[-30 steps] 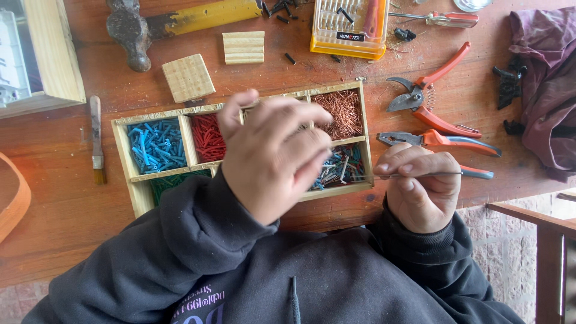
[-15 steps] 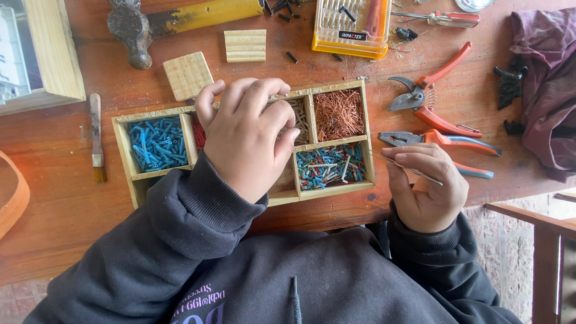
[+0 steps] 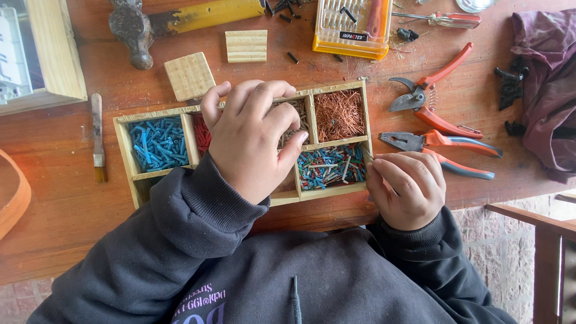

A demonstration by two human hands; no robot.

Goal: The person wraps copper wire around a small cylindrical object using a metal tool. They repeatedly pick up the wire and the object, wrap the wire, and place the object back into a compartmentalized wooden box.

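Two hands work at a wooden compartment box (image 3: 123, 139). The left hand (image 3: 255, 138) rests curled over its middle compartments, grip contents hidden. The right hand (image 3: 408, 189) pinches a thin wire (image 3: 366, 155) beside the box's right edge.

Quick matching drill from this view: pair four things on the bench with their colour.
Things:
1. pliers
2. hammer
3. bit case
4. cloth

Colours:
A. purple
B. yellow box, clear lid
C. orange and blue handles
D. yellow handle, dark rusty head

Pairs: 1-C, 2-D, 3-B, 4-A
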